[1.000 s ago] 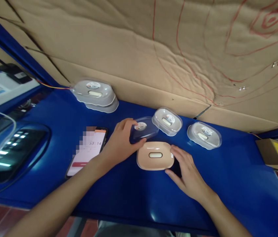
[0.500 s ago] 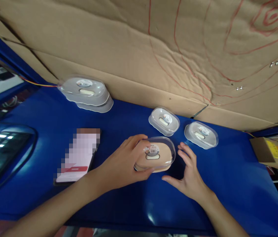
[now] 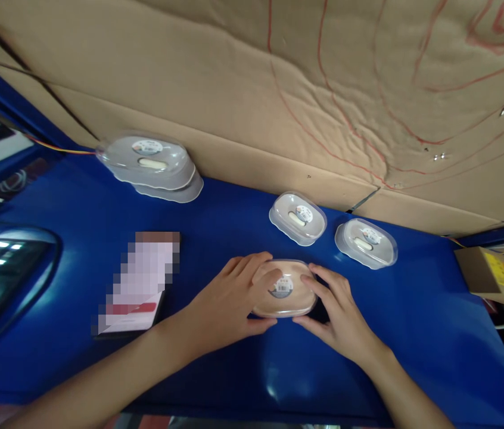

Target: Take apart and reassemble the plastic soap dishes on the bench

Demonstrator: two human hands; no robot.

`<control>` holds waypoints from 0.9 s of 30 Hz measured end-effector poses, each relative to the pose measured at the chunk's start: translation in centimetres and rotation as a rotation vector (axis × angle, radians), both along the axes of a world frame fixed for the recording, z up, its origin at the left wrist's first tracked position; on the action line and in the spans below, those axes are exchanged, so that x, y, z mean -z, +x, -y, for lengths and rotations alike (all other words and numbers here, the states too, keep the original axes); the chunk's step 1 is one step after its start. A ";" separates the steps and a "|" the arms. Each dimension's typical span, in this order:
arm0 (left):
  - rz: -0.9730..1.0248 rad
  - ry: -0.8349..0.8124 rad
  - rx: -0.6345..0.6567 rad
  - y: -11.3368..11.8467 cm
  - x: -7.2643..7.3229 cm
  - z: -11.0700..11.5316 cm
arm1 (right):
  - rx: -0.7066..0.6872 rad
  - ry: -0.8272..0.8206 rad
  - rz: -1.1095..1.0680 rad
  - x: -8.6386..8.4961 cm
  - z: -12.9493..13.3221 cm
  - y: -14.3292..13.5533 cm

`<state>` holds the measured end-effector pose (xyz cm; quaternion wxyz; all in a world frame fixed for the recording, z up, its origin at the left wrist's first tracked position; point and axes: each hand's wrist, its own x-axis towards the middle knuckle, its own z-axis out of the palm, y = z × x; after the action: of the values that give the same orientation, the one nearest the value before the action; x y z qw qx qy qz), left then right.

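Between my hands is an oval soap box (image 3: 291, 302) with a beige body, a clear lid and a round label. My left hand (image 3: 238, 295) grips its left end, with fingers over the far edge and the thumb at the near edge. Curled around the right end is my right hand (image 3: 330, 304), its fingertips on the lid and its thumb at the near corner. Whether the box rests on the table or is slightly raised, I cannot tell. Beyond it are two grey soap boxes with clear lids, one nearer the middle (image 3: 288, 226) and another farther right (image 3: 379, 253).
Larger stacked grey boxes with a clear lid (image 3: 167, 156) stand at the back left against the cardboard wall (image 3: 216, 77). A phone (image 3: 140, 280) lies on the blue table (image 3: 216, 369) left of my hands. A dark glossy device (image 3: 2, 274) sits far left, a cardboard box (image 3: 479, 277) far right.
My right hand has closed in and now touches the right end of the beige soap box. The box sits a little nearer to me, and its pale oblong slot no longer shows.
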<state>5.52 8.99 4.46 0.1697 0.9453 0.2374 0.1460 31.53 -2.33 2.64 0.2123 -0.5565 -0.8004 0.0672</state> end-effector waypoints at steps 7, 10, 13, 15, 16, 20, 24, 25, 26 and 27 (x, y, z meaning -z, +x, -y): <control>0.022 0.051 0.050 0.1 0.8 0.2 | -0.035 0.091 0.025 -0.1 -0.2 0.1; -0.017 0.039 0.070 0.1 1.0 0.1 | -0.056 0.139 0.048 -0.1 -0.3 0.0; -0.035 0.006 0.060 0.1 1.0 0.0 | -0.049 0.169 0.041 -0.1 -0.4 -0.3; -0.033 -0.031 0.051 0.1 0.8 -0.2 | -0.021 0.170 0.004 0.1 -0.3 -0.8; -0.032 -0.049 0.044 0.1 0.7 -0.3 | -0.002 0.163 -0.019 0.1 -0.3 -1.0; -0.010 -0.082 0.019 0.2 0.4 -0.3 | 0.058 0.116 -0.078 0.6 -0.1 -1.6; -0.003 -0.047 0.004 0.3 0.6 -0.1 | 0.040 0.053 -0.103 1.0 0.1 -1.1; -0.010 -0.035 0.003 0.3 0.7 0.0 | 0.027 0.019 -0.110 1.1 0.1 -0.9; -0.022 -0.025 0.004 0.3 0.8 0.0 | 0.014 -0.020 -0.115 1.1 0.1 -0.7; -0.037 -0.015 0.008 0.3 0.8 0.0 | 0.004 -0.059 -0.118 1.2 0.0 -0.6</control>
<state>5.85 9.00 3.62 0.1729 0.9474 0.2378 0.1262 30.98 -2.37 1.48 0.2429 -0.5593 -0.7830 0.1230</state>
